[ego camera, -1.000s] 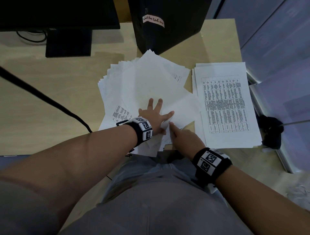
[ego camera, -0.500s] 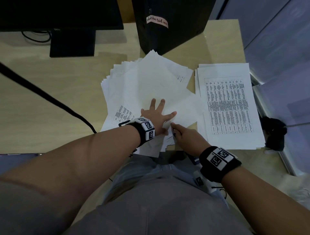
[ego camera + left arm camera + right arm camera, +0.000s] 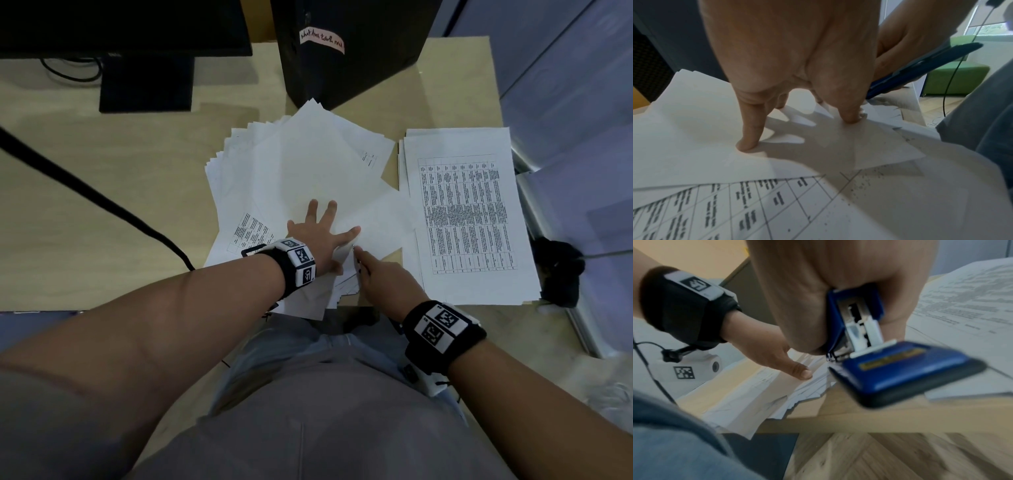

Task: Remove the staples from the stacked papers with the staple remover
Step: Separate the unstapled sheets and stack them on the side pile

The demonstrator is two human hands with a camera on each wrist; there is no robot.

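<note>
Left hand (image 3: 317,236) flat, fingers spread, pinning papers (image 3: 308,171) on tabletop (image 3: 102,192). Right hand (image 3: 383,277) gripping blue remover (image 3: 890,366), tip at the papers' corner.

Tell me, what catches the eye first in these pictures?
The fanned-out heap of white paper sheets in the middle of the pale wooden desk, with the left hand spread flat on it, fingers pressing down. At its near corner the right hand grips a blue plastic staple remover, its nose at the sheets' edge. To the right lies a neat stack of printed table pages.
</note>
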